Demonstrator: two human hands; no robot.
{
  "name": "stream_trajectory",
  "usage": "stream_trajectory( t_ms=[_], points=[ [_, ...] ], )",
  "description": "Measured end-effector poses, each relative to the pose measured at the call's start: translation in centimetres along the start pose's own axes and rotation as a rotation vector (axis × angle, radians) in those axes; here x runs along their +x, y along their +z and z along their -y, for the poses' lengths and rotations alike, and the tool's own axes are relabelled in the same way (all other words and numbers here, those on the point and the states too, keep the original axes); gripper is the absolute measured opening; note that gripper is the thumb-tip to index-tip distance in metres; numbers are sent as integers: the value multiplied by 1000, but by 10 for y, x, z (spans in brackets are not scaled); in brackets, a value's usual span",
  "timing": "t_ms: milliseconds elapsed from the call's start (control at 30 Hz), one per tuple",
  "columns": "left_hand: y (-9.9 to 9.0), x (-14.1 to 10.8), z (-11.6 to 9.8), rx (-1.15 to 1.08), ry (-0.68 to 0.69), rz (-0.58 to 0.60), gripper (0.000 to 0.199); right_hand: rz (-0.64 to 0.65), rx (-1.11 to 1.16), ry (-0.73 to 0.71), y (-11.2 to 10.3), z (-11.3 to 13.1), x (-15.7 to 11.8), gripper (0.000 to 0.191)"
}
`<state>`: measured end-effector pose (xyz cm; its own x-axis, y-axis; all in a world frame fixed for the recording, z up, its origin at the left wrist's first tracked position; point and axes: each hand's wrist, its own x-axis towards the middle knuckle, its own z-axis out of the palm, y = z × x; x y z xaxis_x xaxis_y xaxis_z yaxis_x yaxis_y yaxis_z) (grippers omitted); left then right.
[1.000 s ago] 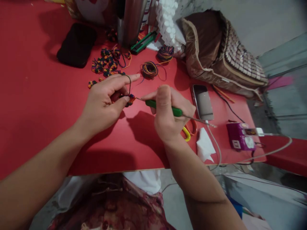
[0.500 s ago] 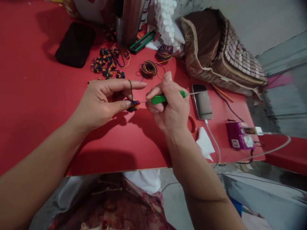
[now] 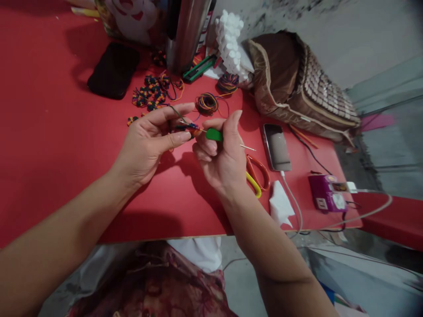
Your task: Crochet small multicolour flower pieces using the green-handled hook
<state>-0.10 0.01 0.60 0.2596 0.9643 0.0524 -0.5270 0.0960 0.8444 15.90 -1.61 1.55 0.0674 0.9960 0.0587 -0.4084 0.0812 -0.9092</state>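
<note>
Between thumb and fingers, my left hand [image 3: 150, 141] pinches a small piece of dark blue and orange crochet work [image 3: 192, 127]. Dark green yarn [image 3: 177, 113] runs from it over the stretched index finger. My right hand [image 3: 221, 154] grips a crochet hook by its green handle [image 3: 214, 134], thumb raised. The hook's front end meets the crochet piece, and its thin metal other end [image 3: 247, 147] sticks out behind the hand. Past my left hand lie several small crocheted pieces [image 3: 148, 92] in the same colours, and two coils of yarn [image 3: 207, 104].
On the red table [image 3: 59, 176] are a black case [image 3: 114, 70], a steel flask [image 3: 185, 37], a green cutter [image 3: 199, 69] and a brown bag [image 3: 280, 70]. At right are a phone [image 3: 276, 147] on a cable, scissors [image 3: 261, 171], white tissue [image 3: 280, 204] and a purple power box [image 3: 325, 193].
Both hands have moved slightly up and closer together. The hook now reaches further into the crochet piece, and the yarn slants across to the left index finger. More of the scissors shows.
</note>
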Motion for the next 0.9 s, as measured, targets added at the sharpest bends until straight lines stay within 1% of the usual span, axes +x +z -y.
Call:
stream_trajectory(
  t_ms=[200,333,400,500,533,600,667,733,900],
  points=[
    [-4,3,1,0,37,-6,38,60,73,30,-3,-1,-1,52],
    [-8,6,0,-28,16,8,44,127,74,41,-6,1,-2,45],
    [-10,7,-2,-40,1,25,49,151,24,17,-9,4,-4,44],
    [-8,5,-4,-52,9,64,53,184,-57,-65,-13,7,-7,40],
    [-6,4,-5,-59,8,68,54,176,-71,-100,-14,7,-7,39],
    [-2,1,-5,-66,-14,48,54,117,-88,-156,-14,7,-8,38],
    [3,-2,-5,-60,-32,1,54,34,-106,-177,-12,6,-7,40],
    [5,-3,-3,-42,-23,-47,54,-13,-123,-177,-9,3,-6,42],
    [4,-2,-3,31,46,-92,48,22,-105,-181,-8,-5,0,40]
  ],
)
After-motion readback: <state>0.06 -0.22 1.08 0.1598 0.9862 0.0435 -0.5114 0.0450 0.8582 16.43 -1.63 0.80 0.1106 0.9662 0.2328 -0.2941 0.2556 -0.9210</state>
